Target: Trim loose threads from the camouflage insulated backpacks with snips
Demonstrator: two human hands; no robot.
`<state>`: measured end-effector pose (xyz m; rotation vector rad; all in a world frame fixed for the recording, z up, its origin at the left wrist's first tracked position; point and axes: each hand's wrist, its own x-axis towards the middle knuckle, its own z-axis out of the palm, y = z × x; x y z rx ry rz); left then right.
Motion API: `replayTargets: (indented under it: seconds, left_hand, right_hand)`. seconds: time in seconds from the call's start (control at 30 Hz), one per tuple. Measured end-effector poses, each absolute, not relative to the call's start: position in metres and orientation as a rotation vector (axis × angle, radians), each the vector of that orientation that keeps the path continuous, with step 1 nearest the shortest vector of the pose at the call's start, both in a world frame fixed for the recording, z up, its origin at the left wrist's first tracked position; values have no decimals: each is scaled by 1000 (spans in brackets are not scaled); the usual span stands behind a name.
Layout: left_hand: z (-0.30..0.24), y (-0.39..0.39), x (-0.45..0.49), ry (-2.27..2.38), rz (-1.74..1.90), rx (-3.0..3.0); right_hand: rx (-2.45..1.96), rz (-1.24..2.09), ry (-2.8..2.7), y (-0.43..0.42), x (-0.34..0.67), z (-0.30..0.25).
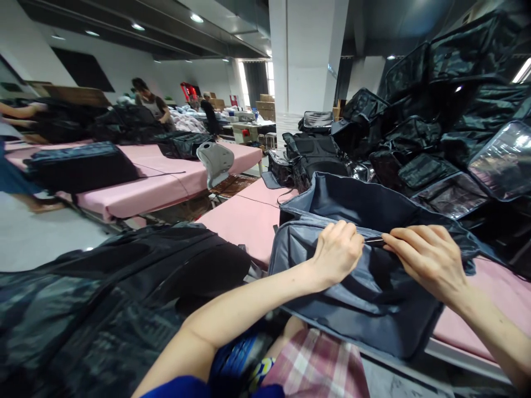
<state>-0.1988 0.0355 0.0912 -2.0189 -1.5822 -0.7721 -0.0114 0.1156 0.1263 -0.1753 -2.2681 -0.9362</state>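
Observation:
A large open bag (357, 304) with blue-grey lining rests in front of me, its lined panel hanging toward my lap. Over the upper edge of that panel, my left hand (338, 251) is closed, knuckles up, with the gripped part hidden inside the fist. A thin dark strip (374, 241) spans the short gap between my hands. My right hand (429, 257) pinches the strip's right end between thumb and fingers. Whether the strip belongs to the bag or is a separate piece, I cannot tell.
Dark camouflage bags (431, 127) are heaped at the right. Another dark bag (124, 298) lies close on my left. Pink-covered tables (166, 171) stand beyond, with a grey chair (215, 163) between them. Co-workers, including a person (151, 105), are farther back near a white pillar (307, 61).

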Motion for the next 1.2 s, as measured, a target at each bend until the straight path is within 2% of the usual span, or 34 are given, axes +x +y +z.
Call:
replayTargets:
  seconds: [0.27,0.43,0.53,0.63,0.77,0.93,1.13,1.2]
  left_hand:
    - [93,34,-204,-1654,-933,-2162]
    - [117,11,-241,-1394,-919,-2852]
    - [122,14,-264,-1610,-1055,-2485]
    - [114,26,-274,-1770,-851,-2163]
    - [109,37,-271,-1783,-662,-2165]
    - [122,40,-267,-2043,-704,-2203]
    - [119,27,-269,-1722,-623,-2383]
    - [119,26,-268,-1767,-635,-2346]
  right_hand:
    - [-138,-1011,-2273,115,-12,125]
    - [-214,-882,-2269,119,-11,117]
    - [-231,-847,-2255,120,-11,115]
    - [-250,-786,-2245,121,-11,114]
    - [-303,-661,-2227,119,-11,112]
    - [-391,-593,-2150,106,-22,106]
    - [-378,-621,-2156,94,-42,100]
    - [-383,-608,-2160,92,-45,99]
